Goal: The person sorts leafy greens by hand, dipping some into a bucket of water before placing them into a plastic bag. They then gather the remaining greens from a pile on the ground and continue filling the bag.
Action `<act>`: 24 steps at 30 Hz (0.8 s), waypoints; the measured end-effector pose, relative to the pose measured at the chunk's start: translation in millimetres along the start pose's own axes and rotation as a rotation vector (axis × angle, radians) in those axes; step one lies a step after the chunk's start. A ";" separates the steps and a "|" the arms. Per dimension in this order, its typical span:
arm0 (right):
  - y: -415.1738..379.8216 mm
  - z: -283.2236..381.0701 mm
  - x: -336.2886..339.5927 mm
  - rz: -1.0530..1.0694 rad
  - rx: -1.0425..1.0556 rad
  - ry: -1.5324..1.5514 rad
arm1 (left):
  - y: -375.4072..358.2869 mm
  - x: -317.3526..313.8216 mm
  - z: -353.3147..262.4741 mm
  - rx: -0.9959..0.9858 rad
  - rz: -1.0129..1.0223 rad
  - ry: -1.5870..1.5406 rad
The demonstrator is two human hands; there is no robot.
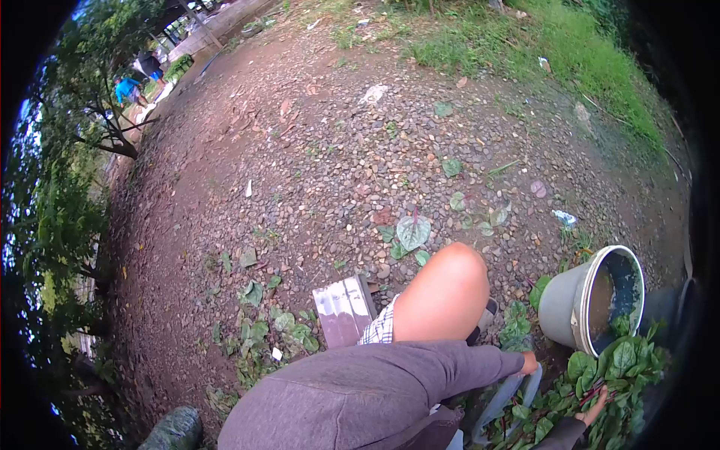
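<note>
My left hand [531, 363], at the end of a grey sleeve, is closed at the top of a pale bluish-grey strip [534, 386] that hangs in a loop. Lower right, my right hand [594, 409] has its fingers around the reddish stems of a bunch of leafy greens [624, 361]. More broad green leaves spread below and between the two hands. Just above the bunch stands a grey bucket [559, 307] with a white rim, brownish inside. Parts of the fingers on both hands are hidden.
My bent knee [446, 292] rises beside a low wood-like seat or block [343, 304]. Loose leaves [412, 231] lie scattered on the gravel [337, 180]. Trees [60, 217] line the left side, with two people [132, 91] far off. Grass [540, 45] grows upper right.
</note>
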State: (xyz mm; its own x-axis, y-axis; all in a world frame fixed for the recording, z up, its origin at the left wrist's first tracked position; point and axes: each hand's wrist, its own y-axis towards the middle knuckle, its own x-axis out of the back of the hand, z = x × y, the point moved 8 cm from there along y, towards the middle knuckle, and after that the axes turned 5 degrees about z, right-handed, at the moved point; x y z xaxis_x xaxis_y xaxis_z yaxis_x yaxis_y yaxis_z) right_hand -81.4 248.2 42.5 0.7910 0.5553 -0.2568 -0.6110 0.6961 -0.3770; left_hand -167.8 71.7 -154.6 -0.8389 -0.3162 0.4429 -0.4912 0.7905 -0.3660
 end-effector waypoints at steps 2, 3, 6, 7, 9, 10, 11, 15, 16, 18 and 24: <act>-12.0 -9.7 3.6 0.076 -0.075 0.118 | 22.3 -6.0 -1.9 -0.292 -0.035 0.145; -25.4 -8.1 15.7 0.092 -0.013 0.168 | 12.0 6.4 -4.6 -0.183 0.093 -0.183; -50.6 -2.8 62.5 -0.018 0.138 0.012 | -26.9 43.7 -20.5 0.168 0.237 -0.942; -49.7 -7.4 79.6 -0.014 0.132 -0.065 | -31.6 46.2 -23.5 0.250 0.295 -0.972; -55.4 -19.9 110.1 0.077 0.093 -0.296 | -37.1 39.9 -29.8 0.257 0.366 -1.063; -56.5 -28.9 120.1 0.119 0.078 -0.370 | -33.6 37.1 -27.5 0.250 0.397 -1.092; -59.1 -39.0 127.5 0.154 0.060 -0.420 | -30.1 35.2 -23.9 0.247 0.413 -1.122; -66.2 -82.1 115.7 0.226 -0.090 -0.383 | -19.3 27.5 -26.7 0.253 0.387 -1.299; -66.9 -90.7 104.3 0.242 -0.099 -0.365 | -15.3 22.8 -24.8 0.267 0.363 -1.344; -58.6 -95.7 81.1 0.280 -0.007 -0.346 | -22.0 30.6 -42.5 0.268 0.371 -1.359; -41.4 -128.7 87.5 0.163 0.090 -1.321 | -7.7 20.4 -22.4 0.257 0.292 -1.338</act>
State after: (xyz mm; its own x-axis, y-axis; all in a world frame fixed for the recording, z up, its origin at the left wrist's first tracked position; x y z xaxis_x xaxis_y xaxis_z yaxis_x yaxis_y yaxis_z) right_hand 17.0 209.4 -78.9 0.1173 0.6201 0.7757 -0.7351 0.5794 -0.3520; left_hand -175.9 70.8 -124.5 -0.4302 -0.5294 -0.7312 -0.1684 0.8429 -0.5111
